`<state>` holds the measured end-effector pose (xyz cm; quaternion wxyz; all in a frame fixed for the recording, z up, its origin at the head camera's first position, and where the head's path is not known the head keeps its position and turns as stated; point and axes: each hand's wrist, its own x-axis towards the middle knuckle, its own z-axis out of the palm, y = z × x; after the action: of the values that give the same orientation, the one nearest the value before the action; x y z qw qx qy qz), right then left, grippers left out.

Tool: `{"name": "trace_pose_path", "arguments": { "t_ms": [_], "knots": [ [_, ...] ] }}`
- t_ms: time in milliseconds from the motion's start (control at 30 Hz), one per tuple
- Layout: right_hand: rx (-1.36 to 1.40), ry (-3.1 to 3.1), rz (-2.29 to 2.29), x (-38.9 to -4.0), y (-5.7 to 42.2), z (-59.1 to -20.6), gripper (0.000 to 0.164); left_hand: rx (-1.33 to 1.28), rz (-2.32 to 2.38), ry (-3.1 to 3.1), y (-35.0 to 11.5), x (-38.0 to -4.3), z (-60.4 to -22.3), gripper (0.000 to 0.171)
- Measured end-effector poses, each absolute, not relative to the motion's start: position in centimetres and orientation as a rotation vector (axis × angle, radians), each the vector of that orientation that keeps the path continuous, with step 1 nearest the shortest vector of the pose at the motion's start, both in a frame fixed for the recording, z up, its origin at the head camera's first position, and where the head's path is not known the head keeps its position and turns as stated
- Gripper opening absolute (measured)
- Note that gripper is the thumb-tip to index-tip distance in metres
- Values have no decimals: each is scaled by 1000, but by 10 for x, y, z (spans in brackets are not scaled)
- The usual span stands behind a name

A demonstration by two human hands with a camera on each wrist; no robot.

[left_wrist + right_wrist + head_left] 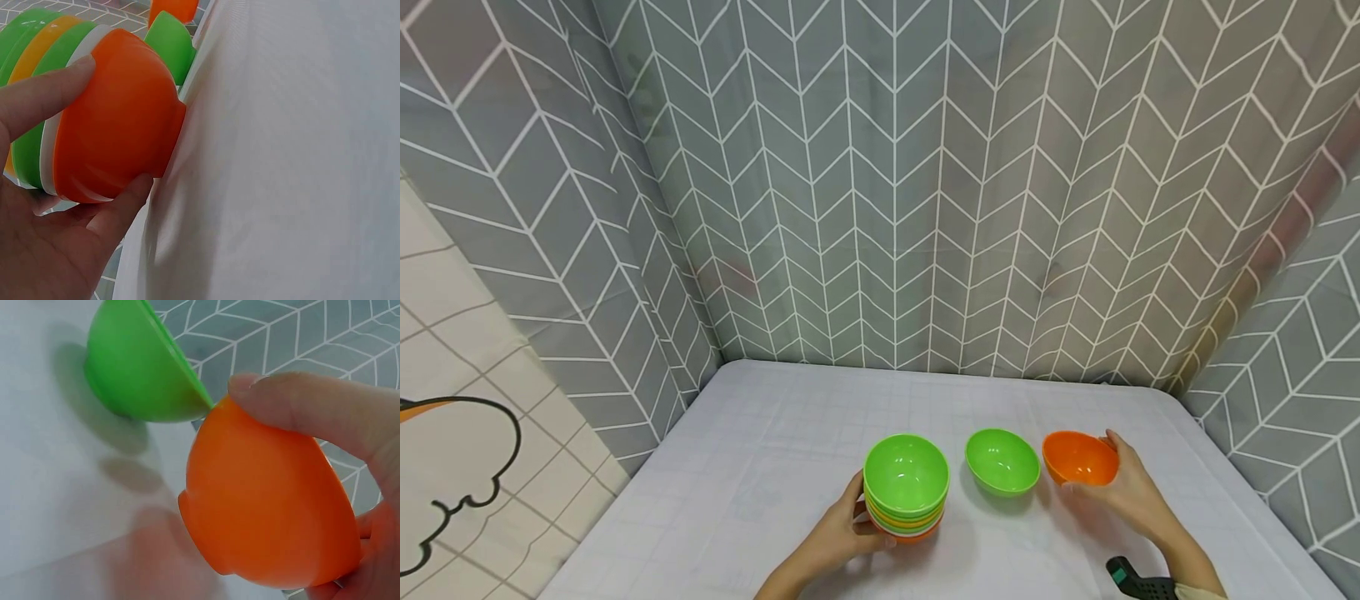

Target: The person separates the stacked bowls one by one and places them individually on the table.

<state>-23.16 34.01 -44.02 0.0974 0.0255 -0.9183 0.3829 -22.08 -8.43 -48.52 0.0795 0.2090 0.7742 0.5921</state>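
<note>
My left hand [844,529] holds a stack of nested bowls [907,475] by its left side. A green bowl tops the stack; yellow, green and white rims show below, with an orange bowl [119,119] at the bottom. In the left wrist view the thumb lies along the side of the stack and a fingertip is at the orange bowl's foot. To the right, a single green bowl [1002,461] stands on the table. My right hand [1131,490] grips another orange bowl [269,494] by its right side, thumb near the rim. Its shadow falls on the cloth below it.
A white cloth covers the table [760,467]. Behind and beside it hang grey curtains [895,208] with a white line pattern. Tiles [490,450] with a cartoon outline show at the left. A black strap device [1138,581] is at the right wrist.
</note>
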Motion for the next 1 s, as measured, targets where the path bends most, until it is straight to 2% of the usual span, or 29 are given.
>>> {"name": "trace_pose_path", "arguments": {
  "t_ms": [1000],
  "knots": [
    [50,-2783,1124,-229,341,-457,125,595,1777,2313,-84,-222,-485,104]
  ]
}}
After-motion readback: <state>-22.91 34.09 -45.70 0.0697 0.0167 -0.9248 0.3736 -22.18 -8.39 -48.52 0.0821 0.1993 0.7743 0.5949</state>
